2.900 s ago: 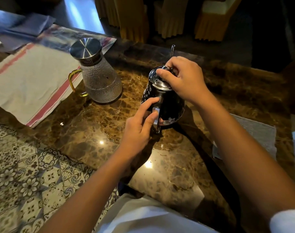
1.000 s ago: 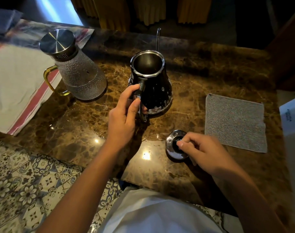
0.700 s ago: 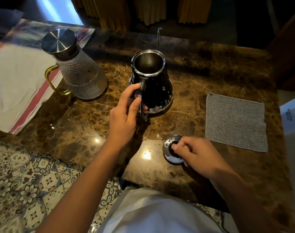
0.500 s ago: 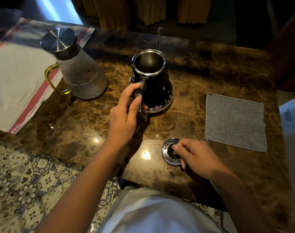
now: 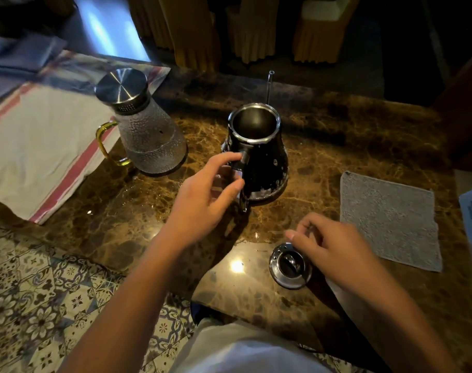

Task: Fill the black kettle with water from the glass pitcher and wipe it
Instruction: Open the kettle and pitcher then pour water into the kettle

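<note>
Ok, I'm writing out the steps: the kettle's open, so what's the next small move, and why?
Probably the left hand reaches for the pitcher handle: the kettle stands open, its lid lies on the table, and both hands look free.

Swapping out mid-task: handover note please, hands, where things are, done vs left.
Left hand: fingers loosely spread beside the black kettle handle, gripping nothing.
Right hand: loosely curled just above the kettle lid, not holding it.
Kettle stands upright and open on the marble table; lid lies on the table in front of it. Glass pitcher, cap on, stands left of the kettle. Grey cloth lies flat to the right.
Done: lid off.
Left: pour water from the pitcher, wipe the kettle with the cloth.
</note>
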